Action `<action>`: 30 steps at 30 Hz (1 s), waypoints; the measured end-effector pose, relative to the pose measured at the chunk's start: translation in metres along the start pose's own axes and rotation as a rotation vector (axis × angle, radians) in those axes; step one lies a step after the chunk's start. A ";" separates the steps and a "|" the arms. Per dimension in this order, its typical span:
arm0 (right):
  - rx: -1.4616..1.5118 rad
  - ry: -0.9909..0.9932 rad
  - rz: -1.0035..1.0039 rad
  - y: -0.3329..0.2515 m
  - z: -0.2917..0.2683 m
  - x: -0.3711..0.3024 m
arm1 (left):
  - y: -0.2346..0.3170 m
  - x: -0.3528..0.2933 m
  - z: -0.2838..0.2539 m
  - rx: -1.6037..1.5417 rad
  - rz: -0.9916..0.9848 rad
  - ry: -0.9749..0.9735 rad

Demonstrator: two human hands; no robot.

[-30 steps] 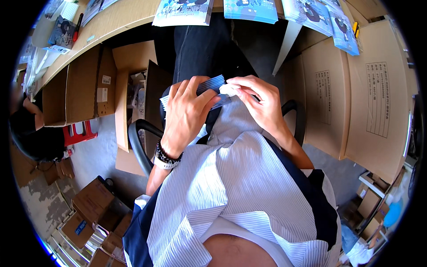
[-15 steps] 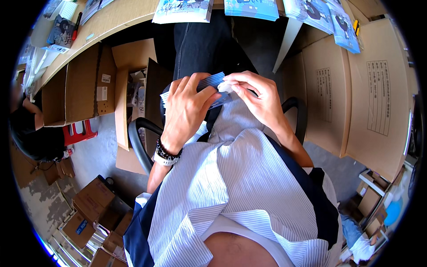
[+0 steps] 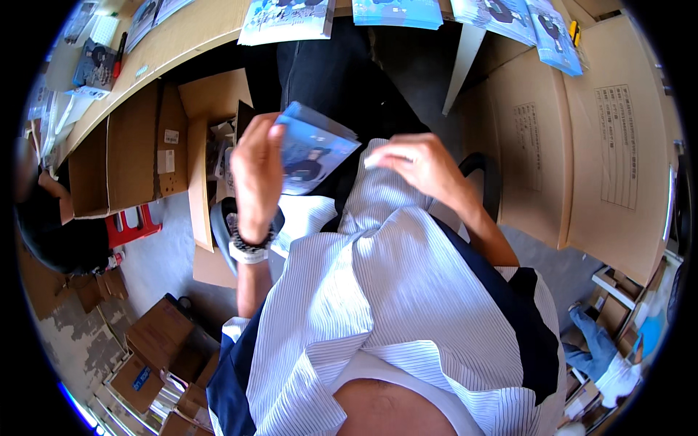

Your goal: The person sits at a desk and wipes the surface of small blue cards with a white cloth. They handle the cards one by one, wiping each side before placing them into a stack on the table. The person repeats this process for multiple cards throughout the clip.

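View from the head, looking down. The striped shirt filled the lower middle, with the cardboard boxes at right and the desk curving along the top, blue prints hanging over its edge. The open box stood at left on the floor. The blue card stack, sleeved in clear film, sat above the lap, tilted, its long axis running from lower left to upper right. The left hand gripped the stack by its left edge, fingers closed around it. The right hand lay just to the right of the stack, apart from it, fingers pinched narrow on something small and white at the shirt front. The left hand was thus the nearer one, already on the stack.
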State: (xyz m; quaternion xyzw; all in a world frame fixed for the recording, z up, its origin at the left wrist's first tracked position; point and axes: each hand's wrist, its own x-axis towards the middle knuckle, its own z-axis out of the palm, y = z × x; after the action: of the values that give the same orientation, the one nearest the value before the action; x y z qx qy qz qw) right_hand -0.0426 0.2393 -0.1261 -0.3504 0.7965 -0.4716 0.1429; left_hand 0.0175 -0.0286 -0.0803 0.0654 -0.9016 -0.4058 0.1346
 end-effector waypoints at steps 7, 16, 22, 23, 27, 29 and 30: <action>0.304 0.325 -0.071 -0.001 -0.011 0.007 | 0.006 0.006 0.017 0.251 0.270 -0.111; 0.691 0.222 0.114 -0.014 -0.009 0.000 | 0.029 -0.015 0.026 0.293 0.356 -0.133; 0.360 0.255 0.109 -0.023 -0.003 -0.003 | 0.031 -0.021 0.031 0.306 0.359 -0.142; 0.343 0.286 0.066 -0.023 0.001 0.000 | 0.031 -0.020 0.031 0.301 0.357 -0.146; 0.123 0.320 -0.122 -0.032 0.007 0.009 | 0.030 -0.020 0.031 0.316 0.352 -0.161; 0.116 0.339 -0.133 -0.034 0.008 0.010 | 0.029 -0.019 0.031 0.319 0.354 -0.164; 0.101 0.364 -0.110 -0.033 0.007 0.010 | 0.030 -0.019 0.031 0.327 0.347 -0.175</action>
State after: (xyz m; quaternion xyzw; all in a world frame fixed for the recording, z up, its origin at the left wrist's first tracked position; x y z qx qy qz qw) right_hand -0.0316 0.2174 -0.1003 -0.2946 0.7641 -0.5737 -0.0123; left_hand 0.0264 0.0175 -0.0814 -0.1049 -0.9612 -0.2296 0.1113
